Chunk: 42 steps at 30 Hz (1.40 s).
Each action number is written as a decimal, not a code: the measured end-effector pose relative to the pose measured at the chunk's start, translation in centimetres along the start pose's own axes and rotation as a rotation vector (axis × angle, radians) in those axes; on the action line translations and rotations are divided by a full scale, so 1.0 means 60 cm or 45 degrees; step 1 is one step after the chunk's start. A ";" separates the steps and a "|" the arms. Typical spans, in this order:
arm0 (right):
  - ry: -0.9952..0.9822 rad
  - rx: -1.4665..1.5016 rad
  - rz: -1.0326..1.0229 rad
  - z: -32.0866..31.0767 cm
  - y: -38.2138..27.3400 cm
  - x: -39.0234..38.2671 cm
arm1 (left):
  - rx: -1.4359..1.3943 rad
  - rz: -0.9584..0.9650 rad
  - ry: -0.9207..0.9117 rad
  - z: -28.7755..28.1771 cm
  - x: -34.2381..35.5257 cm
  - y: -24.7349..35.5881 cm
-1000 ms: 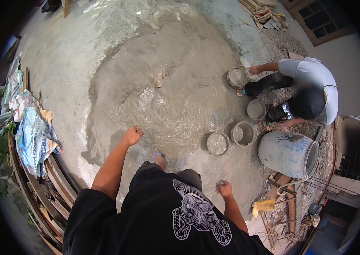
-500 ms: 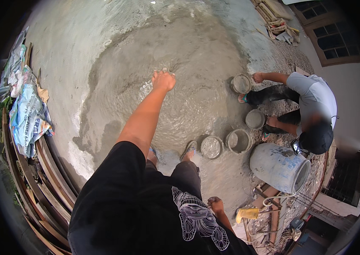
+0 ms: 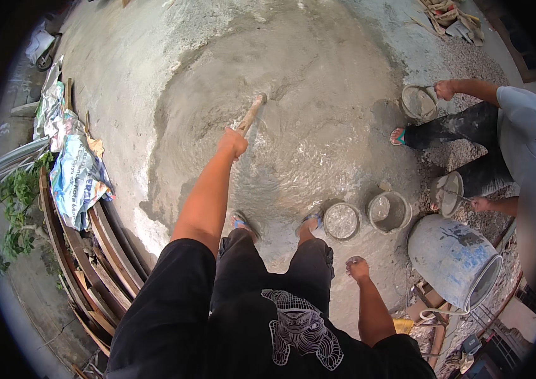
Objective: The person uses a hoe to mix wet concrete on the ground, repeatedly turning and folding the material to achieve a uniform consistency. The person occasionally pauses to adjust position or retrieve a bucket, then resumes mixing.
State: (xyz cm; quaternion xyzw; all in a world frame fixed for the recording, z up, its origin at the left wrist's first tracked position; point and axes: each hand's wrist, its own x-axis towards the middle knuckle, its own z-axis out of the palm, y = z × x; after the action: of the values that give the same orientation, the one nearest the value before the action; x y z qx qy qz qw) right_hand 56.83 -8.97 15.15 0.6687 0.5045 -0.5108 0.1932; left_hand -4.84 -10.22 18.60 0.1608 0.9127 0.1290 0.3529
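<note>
My left hand (image 3: 232,143) is stretched out ahead and grips a wooden tool handle (image 3: 251,115) whose far end sits in the wet grey cement pile (image 3: 293,126). The tool's head is buried in the mix and hidden. My right hand (image 3: 357,268) hangs at my side in a loose fist, holding nothing, just below a cement-filled bucket (image 3: 341,221). I stand at the pile's near edge in sandals.
Another person (image 3: 508,136) crouches at the right, one hand on a bucket (image 3: 418,102), the other by a pan (image 3: 448,193). A second bucket (image 3: 388,211) and a large grey drum (image 3: 454,260) stand nearby. Planks (image 3: 91,252) and sacks (image 3: 75,177) lie at left.
My left arm has reached forward over the wet cement and taken hold of the wooden handle. My right hand has stayed low at my side. The other person has shifted between buckets.
</note>
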 end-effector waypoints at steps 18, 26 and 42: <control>-0.549 1.207 0.189 0.675 -0.781 0.347 | -0.218 0.198 -0.339 0.140 -0.137 -0.392; -0.225 1.080 0.055 0.653 -0.766 0.298 | -0.643 0.101 -0.496 0.234 -0.085 -0.511; 0.071 0.432 -0.619 0.352 -1.168 0.773 | -0.861 0.261 -0.534 0.355 0.592 0.025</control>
State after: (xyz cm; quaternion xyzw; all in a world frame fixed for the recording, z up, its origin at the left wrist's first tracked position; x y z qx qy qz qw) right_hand -16.03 26.00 -16.10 0.5648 0.5623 -0.6007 -0.0633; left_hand -14.78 7.40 -17.59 0.1486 0.7064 0.4207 0.5495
